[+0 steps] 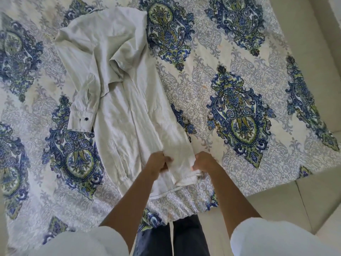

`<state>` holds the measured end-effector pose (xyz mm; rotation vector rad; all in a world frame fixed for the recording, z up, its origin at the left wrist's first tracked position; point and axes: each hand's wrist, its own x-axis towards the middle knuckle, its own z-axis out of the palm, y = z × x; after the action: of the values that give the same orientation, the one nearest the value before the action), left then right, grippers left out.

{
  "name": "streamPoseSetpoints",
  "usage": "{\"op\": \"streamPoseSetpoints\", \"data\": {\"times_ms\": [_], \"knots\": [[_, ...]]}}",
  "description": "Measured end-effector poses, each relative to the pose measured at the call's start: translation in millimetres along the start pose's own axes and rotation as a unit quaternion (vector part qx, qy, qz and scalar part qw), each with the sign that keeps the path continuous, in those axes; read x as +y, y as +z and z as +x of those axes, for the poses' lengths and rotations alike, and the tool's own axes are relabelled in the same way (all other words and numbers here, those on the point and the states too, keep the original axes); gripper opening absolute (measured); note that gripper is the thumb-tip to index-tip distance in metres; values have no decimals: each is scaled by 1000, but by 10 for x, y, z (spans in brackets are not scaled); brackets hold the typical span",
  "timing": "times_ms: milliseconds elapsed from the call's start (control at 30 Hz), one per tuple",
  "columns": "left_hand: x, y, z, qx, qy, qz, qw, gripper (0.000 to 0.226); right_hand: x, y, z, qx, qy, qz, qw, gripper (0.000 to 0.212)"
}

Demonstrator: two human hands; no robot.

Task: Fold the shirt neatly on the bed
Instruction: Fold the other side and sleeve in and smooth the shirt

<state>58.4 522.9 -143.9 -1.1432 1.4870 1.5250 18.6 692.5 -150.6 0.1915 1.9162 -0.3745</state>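
Observation:
A pale off-white long-sleeved shirt (118,93) lies lengthwise on the bed, collar end far from me, hem end near me. One sleeve is folded over the body; its cuff (81,117) with a dark button rests at the left. My left hand (158,163) and my right hand (203,161) each grip the near hem end of the shirt, a hand's width apart, with the fabric bunched between them. Both fists are closed on the cloth near the bed's front edge.
The bed is covered by a white sheet (239,89) with blue and green paisley medallions. Its front edge (184,213) is just beyond my legs. Pale floor tiles (304,200) show at the right.

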Motion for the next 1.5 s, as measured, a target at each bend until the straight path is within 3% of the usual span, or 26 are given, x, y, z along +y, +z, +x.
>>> {"op": "streamPoseSetpoints", "data": {"times_ms": [133,233,300,367,500,567,667,767,833,933,1067,1300,1500], "knots": [[-267,-21,4,19,-8,-66,998,9,8,47,-68,-6,23,-10,1000,35],[-303,19,10,48,-14,5,999,1,-37,81,-106,-3,39,1,999,33],[-240,38,-5,55,-39,43,997,8,-90,61,-88,22,31,33,999,33],[-135,18,-22,68,-50,-8,996,15,-192,-12,-76,68,-14,64,996,26],[209,-96,96,146,8,-115,983,26,-490,-207,-44,145,-104,169,969,20],[425,-174,212,176,51,-122,976,30,-649,-305,31,177,-118,239,948,28],[728,-259,325,191,93,-103,972,26,-843,-432,193,201,-119,313,921,31],[837,-345,422,188,119,-35,974,24,-921,-462,360,219,-97,305,922,16],[799,-410,444,221,106,-10,970,28,-893,-435,400,239,-59,347,905,24],[755,-478,494,172,106,-30,979,24,-877,-393,378,253,-74,330,907,20],[784,-522,486,67,94,-76,990,8,-1021,-468,386,191,-126,302,925,20],[737,-399,441,85,104,-72,988,2,-1042,-357,384,258,-75,243,932,20],[175,-185,122,-3,22,-32,999,20,-641,-242,130,90,-26,146,985,50]]}}
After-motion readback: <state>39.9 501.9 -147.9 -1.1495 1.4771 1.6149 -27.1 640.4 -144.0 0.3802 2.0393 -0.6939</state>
